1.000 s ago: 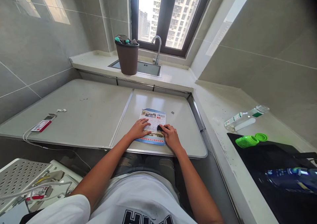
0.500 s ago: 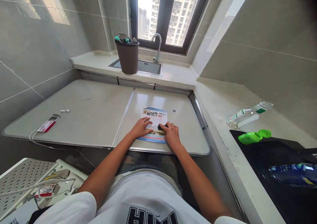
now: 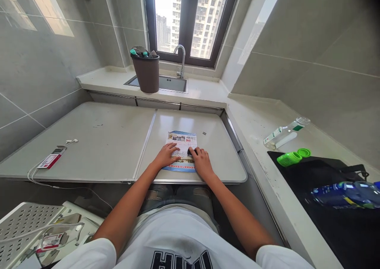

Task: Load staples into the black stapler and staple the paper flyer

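A printed sheet with blue edges, small pictures and red lettering [image 3: 183, 145] lies on the pale folding table [image 3: 118, 142], right of its centre seam. My left hand [image 3: 166, 156] rests on the sheet's left side, fingers spread, holding nothing. At the sheet's right side is my right hand [image 3: 202, 162], its fingers round a small black object [image 3: 190, 151] that touches the paper. Most of that object is hidden under the fingers. Two tiny dark pieces [image 3: 204, 133] lie on the table beyond my right hand.
A brown bin [image 3: 146, 75] stands by the sink [image 3: 173, 83] and faucet. On the right counter lie a clear bottle [image 3: 286, 133], a green container [image 3: 288, 159] and a blue bottle [image 3: 341, 194]. A red-and-white box with a cable [image 3: 52, 160] is at the table's left.
The whole view has shifted a little, with the scene sitting slightly further left. My right hand's fingers now lie flatter over the black object. My left hand remains on the sheet.
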A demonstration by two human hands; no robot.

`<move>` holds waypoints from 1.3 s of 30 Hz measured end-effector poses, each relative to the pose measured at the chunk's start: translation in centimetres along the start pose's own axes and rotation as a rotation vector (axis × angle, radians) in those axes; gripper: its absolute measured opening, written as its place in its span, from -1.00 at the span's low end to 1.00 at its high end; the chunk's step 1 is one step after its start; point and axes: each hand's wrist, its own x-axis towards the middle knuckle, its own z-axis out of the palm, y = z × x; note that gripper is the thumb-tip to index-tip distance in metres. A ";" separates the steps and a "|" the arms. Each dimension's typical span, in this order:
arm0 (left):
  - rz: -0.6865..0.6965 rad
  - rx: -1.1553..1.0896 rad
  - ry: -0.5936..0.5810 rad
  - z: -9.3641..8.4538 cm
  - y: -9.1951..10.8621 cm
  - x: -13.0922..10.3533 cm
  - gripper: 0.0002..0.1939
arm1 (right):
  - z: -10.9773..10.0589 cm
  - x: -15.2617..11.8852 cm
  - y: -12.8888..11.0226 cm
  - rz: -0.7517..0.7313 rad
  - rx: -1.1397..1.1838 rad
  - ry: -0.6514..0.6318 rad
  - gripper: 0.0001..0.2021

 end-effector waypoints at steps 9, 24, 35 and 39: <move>-0.013 -0.038 0.001 0.1 -0.1 0.0 -0.55 | -0.3 -2.8 9.6 0.315 0.187 0.141 -0.50; -0.109 -0.338 0.172 -0.8 -0.9 0.1 -0.74 | -0.7 5.6 0.0 0.512 0.452 0.139 -0.80; -0.228 -0.433 0.298 -0.8 -1.5 0.2 -0.78 | 2.3 7.1 -1.2 0.363 0.439 0.058 -0.72; -0.247 -0.446 0.299 -0.7 -1.6 0.3 -0.79 | 2.2 5.6 1.6 0.341 0.444 0.087 -0.67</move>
